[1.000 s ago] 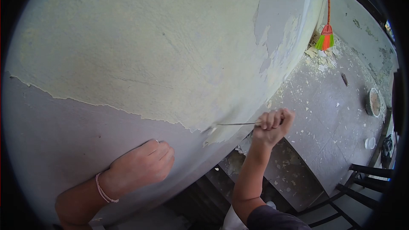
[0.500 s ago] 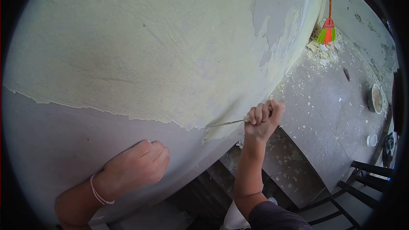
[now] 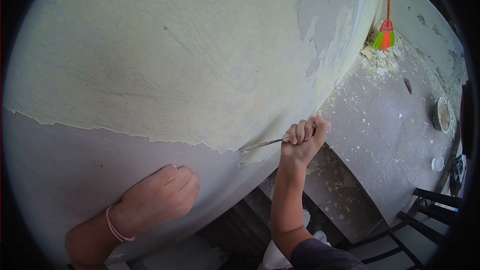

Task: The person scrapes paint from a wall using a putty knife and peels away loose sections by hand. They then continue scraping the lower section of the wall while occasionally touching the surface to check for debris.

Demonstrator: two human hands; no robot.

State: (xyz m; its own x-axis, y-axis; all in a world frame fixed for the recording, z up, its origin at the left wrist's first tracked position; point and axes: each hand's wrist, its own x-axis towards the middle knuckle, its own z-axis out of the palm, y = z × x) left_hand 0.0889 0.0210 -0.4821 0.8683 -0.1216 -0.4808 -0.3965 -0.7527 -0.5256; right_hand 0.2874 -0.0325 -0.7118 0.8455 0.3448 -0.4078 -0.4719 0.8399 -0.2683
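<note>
My right hand point(image 3: 304, 137) is wrapped round the handle of a scraper point(image 3: 264, 144), whose thin metal blade points left. Its tip meets the ragged edge of the pale yellow paint layer point(image 3: 165, 70) on the wall, beside a jagged flap of paint point(image 3: 259, 156). Below that edge lies bare grey wall point(image 3: 100, 157). Against this grey part rests my left hand point(image 3: 162, 192), fingers curled and closed, with a braided band at the wrist. Whatever is inside those fingers, if anything, is hidden.
Dark steps point(image 3: 332, 185) strewn with paint flakes drop away below my right arm. On the tiled floor point(image 3: 370, 120) are more flakes, a bucket point(image 3: 442, 115) and a clear plastic cup point(image 3: 437, 163). A broom point(image 3: 384, 37) leans at the far corner. Black railing point(image 3: 437, 197) stands lower right.
My right hand has shifted slightly left and the scraper has turned, showing more of the blade's face. My left hand stays in place.
</note>
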